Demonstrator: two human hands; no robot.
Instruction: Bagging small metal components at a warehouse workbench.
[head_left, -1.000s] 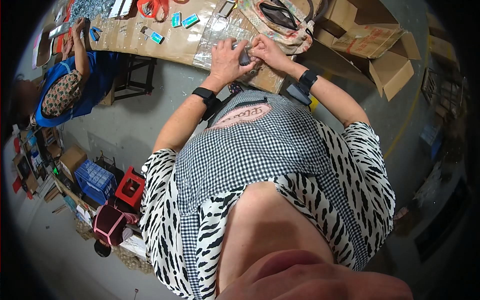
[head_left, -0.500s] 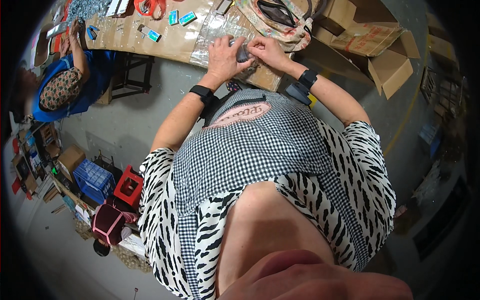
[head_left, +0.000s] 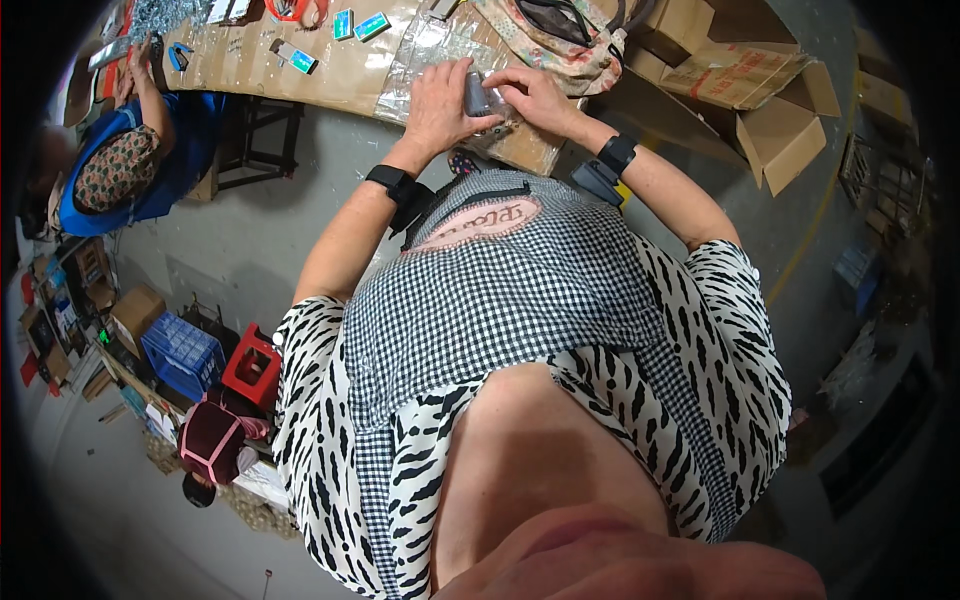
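Packet [head_left: 479,99]: grey, rectangular, shiny, between both hands close to the near edge of the cardboard-topped table [head_left: 345,85], toward its right corner.
Left hand [head_left: 436,110]: thumb and fingers curve around the packet's left side; whether clenched, cannot tell.
Right hand [head_left: 540,103]: fingers curled at the upper right edge; grip unclear.
Handling: probably light, fairly stiff, slippery.
Hold: opposite side edges, I judge.
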